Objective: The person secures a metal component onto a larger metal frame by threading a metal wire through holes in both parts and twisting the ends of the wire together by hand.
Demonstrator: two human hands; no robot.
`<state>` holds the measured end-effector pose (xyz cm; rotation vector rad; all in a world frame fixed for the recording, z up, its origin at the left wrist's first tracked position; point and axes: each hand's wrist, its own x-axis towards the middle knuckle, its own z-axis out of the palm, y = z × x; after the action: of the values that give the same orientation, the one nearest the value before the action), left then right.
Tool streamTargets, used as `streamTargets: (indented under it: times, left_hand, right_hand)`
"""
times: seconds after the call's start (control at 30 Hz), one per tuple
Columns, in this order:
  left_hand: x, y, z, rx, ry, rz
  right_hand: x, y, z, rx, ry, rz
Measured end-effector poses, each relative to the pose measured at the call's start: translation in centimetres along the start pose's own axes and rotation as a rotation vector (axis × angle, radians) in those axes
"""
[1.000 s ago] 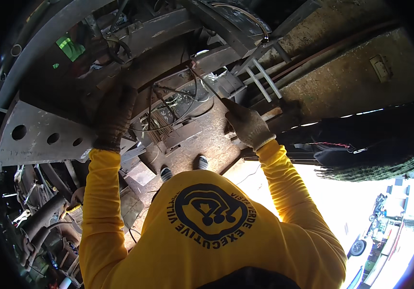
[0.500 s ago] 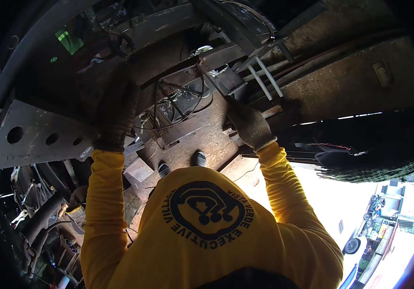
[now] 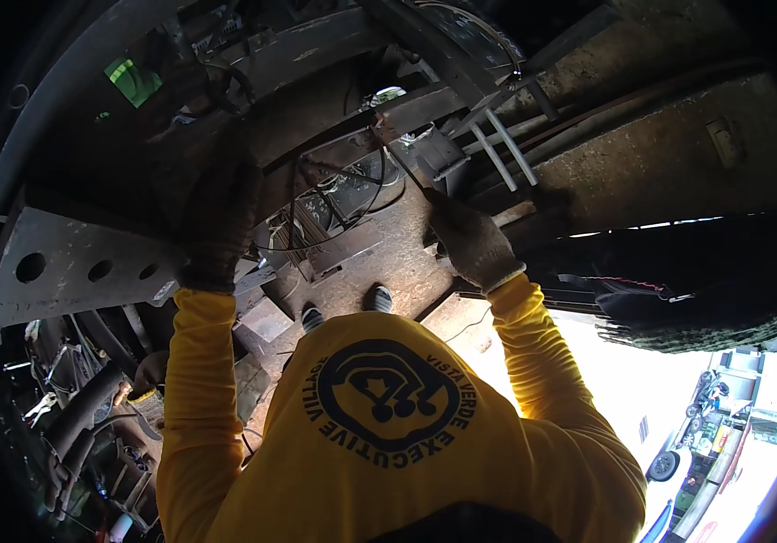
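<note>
My right hand (image 3: 474, 237), in a greyish-brown work glove, is closed around the near end of a thin metal rod (image 3: 404, 165). The rod slants up and left to a small rusty piece at the edge of a long dark steel bar (image 3: 425, 107). Below that bar sits a frame of thin rods (image 3: 336, 172) with a curved rod along it. Deep in shadow on the left, my left hand (image 3: 219, 222) wears a dark glove and lies beside the bar's left end. Its fingers are too dark to make out.
A steel plate with round holes (image 3: 67, 265) juts out at left. Hoses and metal parts (image 3: 90, 425) pile up at lower left. Two pale tubes (image 3: 504, 149) and a rusty beam (image 3: 642, 154) lie at right. Dark cloth (image 3: 687, 281) hangs nearby; my feet (image 3: 378, 299) are on the floor.
The view has shifted slightly, moving the scene a little down and right. The rod's far end stays near the bar's edge, and my right hand keeps its hold.
</note>
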<state>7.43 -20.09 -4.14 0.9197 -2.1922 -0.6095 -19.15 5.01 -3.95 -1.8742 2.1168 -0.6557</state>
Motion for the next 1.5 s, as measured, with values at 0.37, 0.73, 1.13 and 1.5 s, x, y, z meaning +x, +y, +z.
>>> streamTargets:
  times: [0.37,0.73,1.13,1.5]
  left_hand:
    - [-0.2,-1.1,0.5,0.070,0.041,0.100]
    - [0.0,-0.2,0.0,-0.010,-0.003,-0.042]
    - [0.1,0.4,-0.1,-0.039,0.013,-0.064]
    - [0.3,-1.2,0.5,-0.042,0.027,0.022]
  right_hand:
    - [-0.5,0.3,1.1,0.151,-0.093,0.020]
    - [-0.1,-2.6,0.9,0.309,-0.163,0.398]
    - [0.0,0.6,0.7,1.118,-0.238,0.592]
    - [-0.8,-2.2,1.9,1.905,-0.077,0.608]
